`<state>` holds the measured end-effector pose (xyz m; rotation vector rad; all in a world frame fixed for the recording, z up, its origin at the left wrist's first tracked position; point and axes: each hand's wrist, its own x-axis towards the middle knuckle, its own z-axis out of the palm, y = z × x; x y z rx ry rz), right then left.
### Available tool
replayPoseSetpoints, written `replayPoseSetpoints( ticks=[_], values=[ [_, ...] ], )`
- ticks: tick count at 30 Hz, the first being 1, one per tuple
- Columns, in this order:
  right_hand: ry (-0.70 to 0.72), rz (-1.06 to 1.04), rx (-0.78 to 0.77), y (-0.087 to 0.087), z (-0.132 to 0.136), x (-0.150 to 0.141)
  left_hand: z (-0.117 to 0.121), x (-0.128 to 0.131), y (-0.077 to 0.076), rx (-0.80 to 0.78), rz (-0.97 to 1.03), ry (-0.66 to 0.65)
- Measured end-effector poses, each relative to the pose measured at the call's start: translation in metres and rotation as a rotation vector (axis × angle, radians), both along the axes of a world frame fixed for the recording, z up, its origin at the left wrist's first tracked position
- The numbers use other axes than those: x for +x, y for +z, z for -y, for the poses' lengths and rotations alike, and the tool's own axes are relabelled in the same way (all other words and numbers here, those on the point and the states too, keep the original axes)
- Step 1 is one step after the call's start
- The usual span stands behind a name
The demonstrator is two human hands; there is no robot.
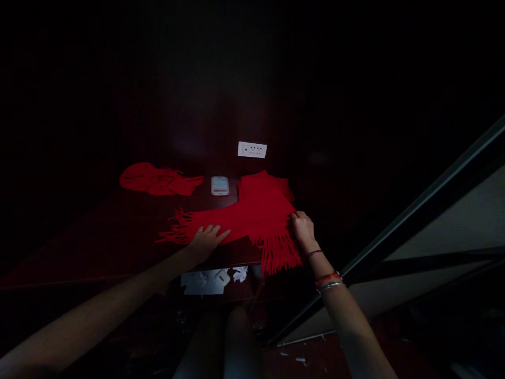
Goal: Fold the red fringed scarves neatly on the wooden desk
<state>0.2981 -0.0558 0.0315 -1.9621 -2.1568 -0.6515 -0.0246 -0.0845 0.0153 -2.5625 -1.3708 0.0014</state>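
A red fringed scarf (264, 208) lies folded over itself on the dark desk, one fringed end pointing left and the other hanging toward the front edge. My left hand (205, 242) rests flat on the left part of the scarf with its fingers spread. At the scarf's right edge, my right hand (303, 227) is closed, its fingertips pinching the cloth. Bracelets circle my right wrist. Another bunched red cloth (160, 179) lies at the back left, and a small pale rectangular device, perhaps a phone (220, 186), sits between the two.
A white socket panel (252, 150) is on the dark wall behind. Below the desk edge are white papers (201, 282) and a small white object (223, 277). A slanted dark frame (379, 237) runs along the right. Scraps lie on the floor. Much of the scene is very dark.
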Motion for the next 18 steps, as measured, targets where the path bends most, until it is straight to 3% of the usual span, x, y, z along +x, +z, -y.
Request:
replayPoseSetpoints(
  ticks=[3, 6, 11, 18],
  values=[
    [-0.007, -0.021, 0.004, -0.001, -0.001, 0.005, -0.001, 0.022, 0.001, -0.034, 0.066, 0.016],
    [-0.031, -0.042, 0.028, -0.003, 0.001, 0.01, -0.008, 0.034, -0.001, 0.032, 0.089, 0.03],
    [-0.081, -0.059, 0.033, -0.007, 0.004, 0.015, -0.018, 0.033, -0.005, 0.03, 0.009, -0.012],
    [-0.066, 0.074, -0.048, -0.01, 0.001, 0.012, -0.018, 0.032, -0.009, 0.029, 0.023, -0.044]
  ],
)
